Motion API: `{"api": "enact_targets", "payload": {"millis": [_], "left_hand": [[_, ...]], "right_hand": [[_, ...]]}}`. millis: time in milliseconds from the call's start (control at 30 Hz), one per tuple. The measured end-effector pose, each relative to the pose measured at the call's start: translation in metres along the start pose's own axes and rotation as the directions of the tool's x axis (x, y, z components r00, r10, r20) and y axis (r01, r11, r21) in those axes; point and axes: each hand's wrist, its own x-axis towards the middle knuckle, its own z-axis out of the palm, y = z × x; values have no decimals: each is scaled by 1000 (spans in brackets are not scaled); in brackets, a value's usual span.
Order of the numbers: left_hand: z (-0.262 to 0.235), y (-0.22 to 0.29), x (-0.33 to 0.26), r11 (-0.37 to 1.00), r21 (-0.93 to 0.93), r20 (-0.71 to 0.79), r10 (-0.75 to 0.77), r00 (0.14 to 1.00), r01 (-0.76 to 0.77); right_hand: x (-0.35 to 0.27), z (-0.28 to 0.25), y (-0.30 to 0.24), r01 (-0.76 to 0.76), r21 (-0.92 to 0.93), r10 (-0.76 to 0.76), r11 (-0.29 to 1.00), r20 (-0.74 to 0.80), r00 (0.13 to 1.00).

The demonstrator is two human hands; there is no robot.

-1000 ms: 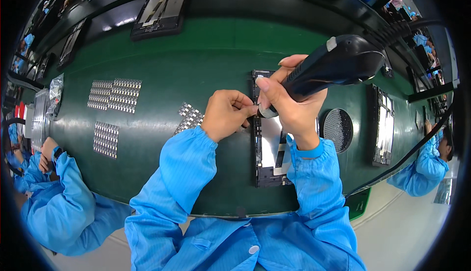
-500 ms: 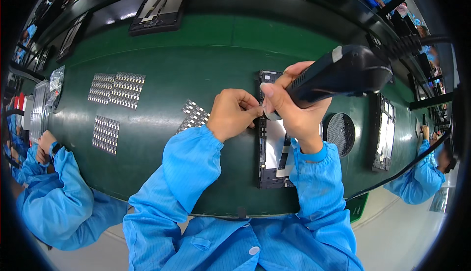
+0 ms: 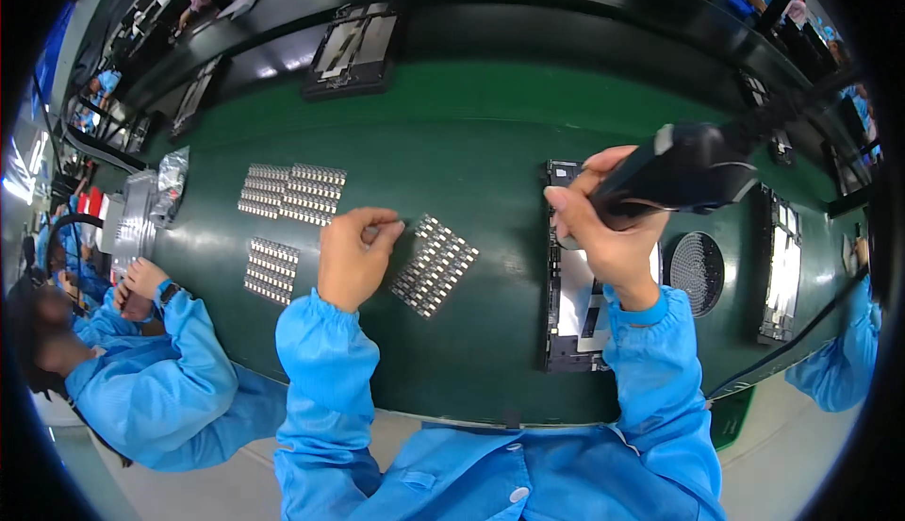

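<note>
My right hand (image 3: pixel 617 238) is wrapped round a black corded hand tool (image 3: pixel 674 177), whose kind I cannot make out. The hand is over the upper part of an opened flat black device (image 3: pixel 566 342) with silvery panels inside, hiding much of it and the tool's tip. My left hand (image 3: pixel 353 257) is over the green table, its thumb and forefinger drawn together in a pinch; whatever is between them is too small or hidden. Just right of those fingers a dark sheet with rows of small pale pieces (image 3: pixel 436 264) lies at a slant, apart from the hand.
More such sheets (image 3: pixel 271 269) lie to the left. A round dark dish (image 3: pixel 697 274) stands right of the device, with another opened device (image 3: pixel 781 271) farther right. One more device (image 3: pixel 353 49) rests at the back. A co-worker's hands (image 3: pixel 139 285) are at the left edge.
My left hand has gone left, away from the opened device, and now hovers beside the slanted sheet, which is more fully in sight. My right hand still holds the tool over the device.
</note>
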Motion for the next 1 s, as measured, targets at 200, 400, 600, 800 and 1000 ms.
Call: {"api": "enact_targets", "payload": {"millis": [200,400,600,800,1000], "left_hand": [[27,11,-15,936,329,-90,161,983,-123],[25,20,5,983,151,174,75,982,-102],[25,28,17,938,-281,381,-85,921,202],[41,14,3,981,177,189,41,981,-75],[64,64,-27,716,278,-14,670,743,-640]], "right_hand": [[2,-47,-42,109,-43,-112,993,-49,993],[-32,-122,-77,41,-162,-86,986,-277,957],[-67,-171,-76,-53,-145,-13,988,-423,906],[-75,-190,-57,42,-98,-81,994,-443,893],[-64,-183,-48,44,-103,-87,994,-465,881]]}}
